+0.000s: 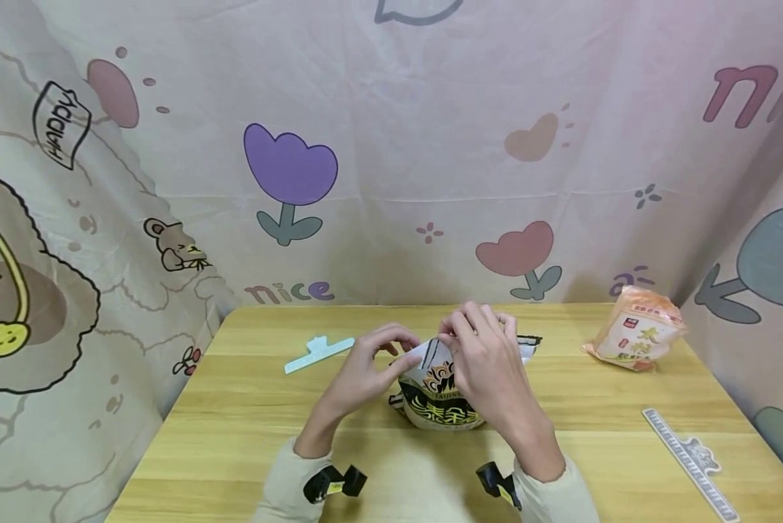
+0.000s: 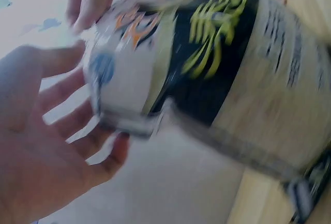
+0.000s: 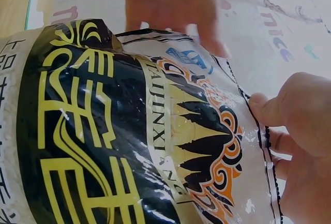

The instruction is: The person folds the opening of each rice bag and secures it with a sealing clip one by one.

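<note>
Currently: rice bag [image 1: 432, 401] at mid-table, hands at its top edge

Largest first. Patterned cloth [image 1: 398, 145] walls the far, left and right sides, so the side reach ends there. Wooden table [image 1: 228, 436] meets it along the far edge; bare wood runs from the left forearm to the left rim, and another stretch separates bag from right-hand items. Black-and-gold bag rests on the tabletop, top raised, dark seam uppermost.

Orange packet [image 1: 636, 330] stands near the far right corner, well apart from the bag.

Right hand [image 1: 486, 356]: thumb in front of the seam, fingers behind, pinching the top edge. Left hand [image 1: 368, 367]: fingers curved about the left top corner, thumb beside it; cannot tell whether they grip.

Grey-white clip [image 1: 688, 461] lies aslant near the right rim. Pale blue clip [image 1: 316, 354] lies left of the bag, one end just beside the left hand in the head view.

Smallest: black devices [image 1: 326, 484] on both wrists, above the near wood.
</note>
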A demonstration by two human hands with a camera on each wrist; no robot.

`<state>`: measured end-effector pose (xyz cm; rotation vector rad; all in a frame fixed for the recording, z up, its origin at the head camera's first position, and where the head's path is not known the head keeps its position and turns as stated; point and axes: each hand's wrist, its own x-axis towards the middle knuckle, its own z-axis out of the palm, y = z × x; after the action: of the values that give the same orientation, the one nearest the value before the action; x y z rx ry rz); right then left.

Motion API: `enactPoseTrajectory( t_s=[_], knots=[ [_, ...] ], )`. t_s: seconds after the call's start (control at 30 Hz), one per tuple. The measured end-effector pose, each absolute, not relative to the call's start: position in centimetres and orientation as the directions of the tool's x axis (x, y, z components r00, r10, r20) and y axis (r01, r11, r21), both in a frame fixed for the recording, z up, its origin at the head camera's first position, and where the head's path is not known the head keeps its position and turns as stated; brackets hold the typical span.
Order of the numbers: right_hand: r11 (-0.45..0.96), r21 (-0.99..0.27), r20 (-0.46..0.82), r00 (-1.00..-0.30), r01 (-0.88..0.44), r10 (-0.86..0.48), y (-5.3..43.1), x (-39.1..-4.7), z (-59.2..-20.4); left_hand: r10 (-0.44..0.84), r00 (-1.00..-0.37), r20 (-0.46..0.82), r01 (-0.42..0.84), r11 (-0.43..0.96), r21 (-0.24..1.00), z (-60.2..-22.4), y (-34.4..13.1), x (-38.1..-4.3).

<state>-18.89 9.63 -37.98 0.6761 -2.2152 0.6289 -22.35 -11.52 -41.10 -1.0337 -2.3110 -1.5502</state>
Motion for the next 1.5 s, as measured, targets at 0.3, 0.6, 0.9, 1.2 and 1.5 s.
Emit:
enactPoseTrajectory(
  t_s=[0.3, 0.6, 0.9, 1.2, 1.5],
  knots=[
    [0.744, -0.228, 0.751, -0.6, -0.629, -0.277, 9.7, -18.9, -38.2, 0.307, -0.782, 0.542, 0.586, 0.067, 0.807, -41.4, -9.0, -22.0],
    [0.772, -0.14, 0.769, -0.56, -0.62, -0.31, 9.4, -19.1, -38.1, 0.27, -0.743, 0.613, 0.659, 0.13, 0.741, -41.2, -8.9, -22.0],
    [0.804, -0.118, 0.762, -0.573, -0.582, -0.303, 9.3, -19.0, -38.2, 0.34, -0.655, 0.675, 0.755, 0.276, 0.594, -41.5, -10.2, -22.5],
    [0.815, -0.117, 0.767, -0.573, -0.567, -0.289, 9.3, -18.8, -38.2, 0.389, -0.61, 0.69, 0.792, 0.312, 0.524, -41.3, -11.6, -22.6],
    [0.801, -0.125, 0.765, -0.57, -0.585, -0.298, 9.4, -18.9, -38.3, 0.471, -0.598, 0.648, 0.801, 0.335, 0.496, -40.9, -13.0, -22.8]
  ],
)
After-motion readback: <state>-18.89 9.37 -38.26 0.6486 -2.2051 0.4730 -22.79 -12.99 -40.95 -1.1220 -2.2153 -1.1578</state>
